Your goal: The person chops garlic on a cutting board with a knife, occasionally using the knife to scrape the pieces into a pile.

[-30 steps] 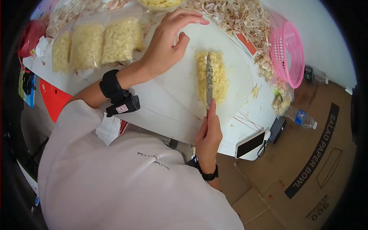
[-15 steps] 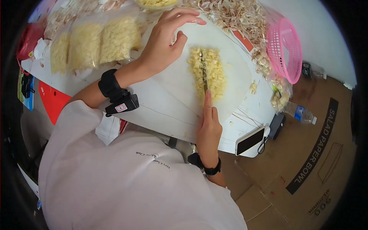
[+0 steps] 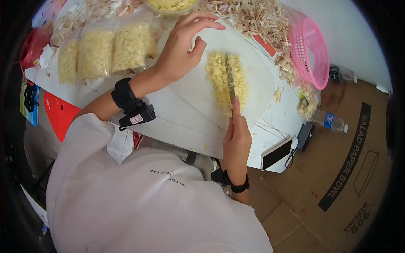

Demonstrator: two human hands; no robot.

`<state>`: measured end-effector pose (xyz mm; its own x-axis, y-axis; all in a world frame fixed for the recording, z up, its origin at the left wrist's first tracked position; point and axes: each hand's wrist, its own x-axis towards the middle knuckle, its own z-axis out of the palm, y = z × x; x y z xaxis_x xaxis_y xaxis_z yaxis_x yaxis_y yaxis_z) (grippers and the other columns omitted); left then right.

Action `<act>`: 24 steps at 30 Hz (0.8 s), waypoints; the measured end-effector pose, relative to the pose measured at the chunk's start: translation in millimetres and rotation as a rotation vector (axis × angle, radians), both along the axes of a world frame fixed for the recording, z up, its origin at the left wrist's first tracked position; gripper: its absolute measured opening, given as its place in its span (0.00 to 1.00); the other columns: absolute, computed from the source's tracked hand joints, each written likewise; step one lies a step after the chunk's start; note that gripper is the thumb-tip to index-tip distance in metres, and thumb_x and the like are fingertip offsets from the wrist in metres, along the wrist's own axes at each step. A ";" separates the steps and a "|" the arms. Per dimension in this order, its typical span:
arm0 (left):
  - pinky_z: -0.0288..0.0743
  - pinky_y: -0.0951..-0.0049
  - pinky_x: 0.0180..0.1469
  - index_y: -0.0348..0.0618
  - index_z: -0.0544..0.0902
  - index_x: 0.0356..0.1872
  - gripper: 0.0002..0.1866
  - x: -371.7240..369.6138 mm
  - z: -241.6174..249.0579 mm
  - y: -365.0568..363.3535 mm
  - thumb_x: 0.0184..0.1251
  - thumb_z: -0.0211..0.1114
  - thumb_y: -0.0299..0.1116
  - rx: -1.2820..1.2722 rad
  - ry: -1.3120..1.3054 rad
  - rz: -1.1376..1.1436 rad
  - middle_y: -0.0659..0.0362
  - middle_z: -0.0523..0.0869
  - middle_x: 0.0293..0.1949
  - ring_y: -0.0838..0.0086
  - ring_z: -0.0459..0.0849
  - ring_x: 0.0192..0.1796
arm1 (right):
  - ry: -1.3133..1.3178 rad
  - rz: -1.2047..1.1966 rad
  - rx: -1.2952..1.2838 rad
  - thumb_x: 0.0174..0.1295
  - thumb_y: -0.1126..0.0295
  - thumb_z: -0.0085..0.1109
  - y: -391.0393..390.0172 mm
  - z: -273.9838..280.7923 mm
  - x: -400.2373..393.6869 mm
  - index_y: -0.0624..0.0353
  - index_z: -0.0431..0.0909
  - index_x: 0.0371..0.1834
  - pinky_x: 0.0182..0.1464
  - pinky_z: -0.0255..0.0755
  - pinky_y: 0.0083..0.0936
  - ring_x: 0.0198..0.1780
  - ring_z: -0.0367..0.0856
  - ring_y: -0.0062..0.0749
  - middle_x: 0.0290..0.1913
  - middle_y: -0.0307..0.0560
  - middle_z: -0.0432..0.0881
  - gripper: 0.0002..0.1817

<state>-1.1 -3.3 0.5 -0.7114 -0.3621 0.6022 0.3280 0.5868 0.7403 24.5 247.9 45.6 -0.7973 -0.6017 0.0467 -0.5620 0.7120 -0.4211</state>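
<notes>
My right hand (image 3: pixel 237 130) grips a knife (image 3: pixel 230 78) by its handle, the index finger laid along the back of the blade. The blade lies over a rectangular heap of chopped pale-yellow garlic (image 3: pixel 217 76) on a white cutting board (image 3: pixel 185 109). To the left of the heap, my left hand (image 3: pixel 185 46) hovers over the board with its fingers curved and apart, holding nothing. Both wrists wear black straps, the left one with a small black device (image 3: pixel 139 118).
Filled plastic bags (image 3: pixel 96 52) stand at the left behind my forearm, near a bowl (image 3: pixel 171 6). Papery peelings (image 3: pixel 253 14) cover the back. A pink basket (image 3: pixel 310 52), a bottle (image 3: pixel 331 121) and a phone (image 3: pixel 276 155) lie along the right side.
The knife has shifted right across the garlic heap with my right hand, its blade now tilted a little differently. My left hand keeps nearly the same pose.
</notes>
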 end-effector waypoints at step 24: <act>0.64 0.63 0.69 0.41 0.83 0.50 0.26 4.9 6.7 5.2 0.52 0.48 0.12 0.097 -0.089 -0.029 0.52 0.78 0.59 0.59 0.74 0.65 | 0.030 0.031 0.091 0.62 0.86 0.53 14.3 0.9 -17.9 0.51 0.59 0.77 0.23 0.69 0.36 0.21 0.72 0.41 0.30 0.49 0.71 0.38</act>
